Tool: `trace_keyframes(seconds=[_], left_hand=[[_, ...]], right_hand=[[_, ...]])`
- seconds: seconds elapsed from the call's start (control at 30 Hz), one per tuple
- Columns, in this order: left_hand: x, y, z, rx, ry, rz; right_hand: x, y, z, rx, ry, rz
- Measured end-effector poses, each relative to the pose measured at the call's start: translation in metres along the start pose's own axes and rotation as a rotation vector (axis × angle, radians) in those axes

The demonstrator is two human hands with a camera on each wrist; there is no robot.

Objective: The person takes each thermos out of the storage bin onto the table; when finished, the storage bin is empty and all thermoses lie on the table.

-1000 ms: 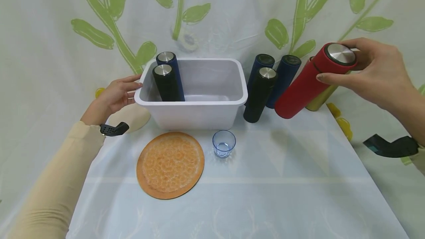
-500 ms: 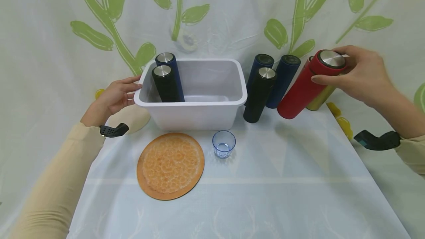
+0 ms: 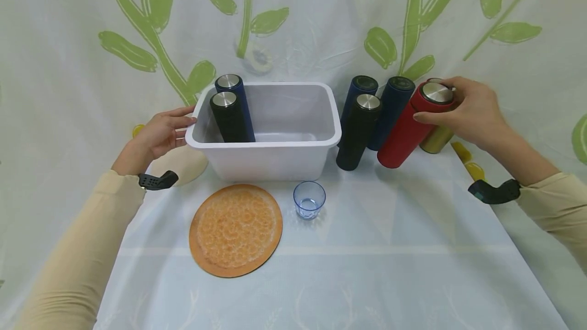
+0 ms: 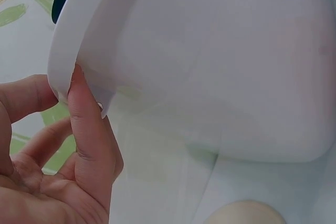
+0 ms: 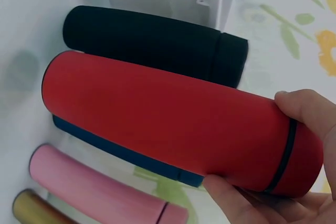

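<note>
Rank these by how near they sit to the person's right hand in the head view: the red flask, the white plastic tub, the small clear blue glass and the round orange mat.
1. Red cylindrical flask: gripped by the right hand at its cap.
2. White plastic tub: left of the flasks, centre back.
3. Small clear blue glass: just in front of the tub; close to the tub's rank.
4. Round orange mat: front left, farthest.

Red flask [image 3: 405, 131] with silver lid; black flask [image 3: 356, 132]; dark blue flask [image 3: 389, 111]; gold flask [image 3: 435, 139]; pink flask [image 5: 100, 190]; white tub [image 3: 275, 159]; orange mottled mat [image 3: 236, 228]; pale blue cup [image 3: 309, 198]; green-leaf, yellow-flower cloth [image 3: 137, 19].
</note>
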State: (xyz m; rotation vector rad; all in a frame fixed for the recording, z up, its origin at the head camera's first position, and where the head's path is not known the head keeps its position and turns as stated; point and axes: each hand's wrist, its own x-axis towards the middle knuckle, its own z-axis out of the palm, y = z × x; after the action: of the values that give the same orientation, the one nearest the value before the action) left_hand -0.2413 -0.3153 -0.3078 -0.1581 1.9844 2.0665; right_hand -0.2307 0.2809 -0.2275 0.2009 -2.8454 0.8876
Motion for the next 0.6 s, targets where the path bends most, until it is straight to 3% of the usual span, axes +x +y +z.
trace_keyframes(seconds=[0.6], left_hand=[[-0.001,-0.002,-0.001,0.033,0.016,0.013]], right_hand=[[0.014,0.014,0.027,-0.028,-0.013,0.0]])
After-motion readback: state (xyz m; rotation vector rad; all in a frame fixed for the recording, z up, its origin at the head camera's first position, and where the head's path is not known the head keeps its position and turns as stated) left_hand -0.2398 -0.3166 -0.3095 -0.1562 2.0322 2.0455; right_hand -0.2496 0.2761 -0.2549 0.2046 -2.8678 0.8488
